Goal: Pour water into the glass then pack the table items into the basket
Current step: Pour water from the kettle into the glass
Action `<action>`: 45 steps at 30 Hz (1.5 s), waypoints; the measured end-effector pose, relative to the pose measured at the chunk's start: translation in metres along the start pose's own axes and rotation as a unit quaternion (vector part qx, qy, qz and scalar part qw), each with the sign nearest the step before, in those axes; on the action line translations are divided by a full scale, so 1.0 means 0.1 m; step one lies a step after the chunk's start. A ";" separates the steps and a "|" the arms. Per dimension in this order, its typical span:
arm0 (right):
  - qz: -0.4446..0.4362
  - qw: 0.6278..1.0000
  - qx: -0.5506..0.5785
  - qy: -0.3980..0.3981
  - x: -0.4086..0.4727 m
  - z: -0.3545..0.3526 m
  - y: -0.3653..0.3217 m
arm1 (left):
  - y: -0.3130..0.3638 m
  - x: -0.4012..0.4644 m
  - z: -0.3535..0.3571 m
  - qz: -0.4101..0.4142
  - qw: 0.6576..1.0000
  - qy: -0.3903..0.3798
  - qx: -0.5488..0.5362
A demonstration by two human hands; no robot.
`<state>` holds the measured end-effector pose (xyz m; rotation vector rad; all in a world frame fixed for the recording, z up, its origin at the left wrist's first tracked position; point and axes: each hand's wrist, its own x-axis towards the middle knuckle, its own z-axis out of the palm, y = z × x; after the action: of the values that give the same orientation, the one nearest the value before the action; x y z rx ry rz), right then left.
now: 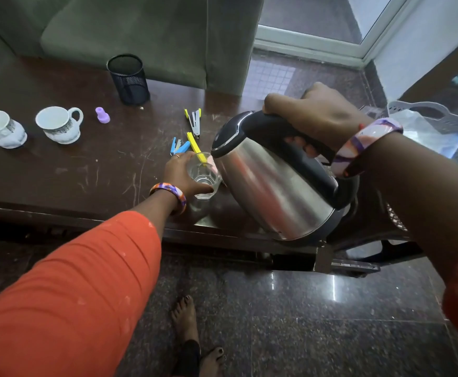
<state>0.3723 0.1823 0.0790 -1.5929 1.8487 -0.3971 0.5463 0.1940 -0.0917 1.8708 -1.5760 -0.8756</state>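
Left hand (180,174) on the worktop (86,170), fingers wrapped around the clear glass (204,178), holding it upright near the front edge. Right hand (317,118) above, fingers closed around the black handle of the steel kettle (274,186); kettle tilted, spout end directly over the glass rim. Water stream not discernible; fill level of the glass cannot be told. Just behind the glass: yellow stapler (193,144) and blue stapler (179,148), touching or nearly so. Farther back, a third stapler, yellow and grey (194,122). Small purple object (102,115) beside two white mugs (59,125) at the left end, both upright. Black mesh pen holder (128,78) at the rear edge. Pale plastic basket (445,123) off the right end of the worktop, holding a clear plastic bag. Bangles on both wrists; orange sleeve on the left arm.
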 end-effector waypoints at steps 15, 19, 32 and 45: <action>-0.033 0.988 -0.151 0.002 0.05 0.07 -0.25 | -0.06 0.04 0.01 -0.002 1.000 -0.006 0.004; -0.044 0.983 -0.180 0.008 0.04 0.11 -0.31 | -0.08 0.05 0.01 -0.012 1.000 -0.017 0.013; -0.041 0.981 -0.190 -0.006 0.06 0.14 -0.35 | -0.12 0.06 0.01 -0.007 1.000 -0.016 0.006; -0.043 0.976 -0.212 0.001 0.07 0.15 -0.37 | -0.13 0.08 0.03 0.001 1.000 -0.013 0.012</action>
<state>0.4101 0.1701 0.0883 -1.9554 1.9616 -0.0371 0.5534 0.1885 -0.1044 1.8812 -1.6103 -0.8863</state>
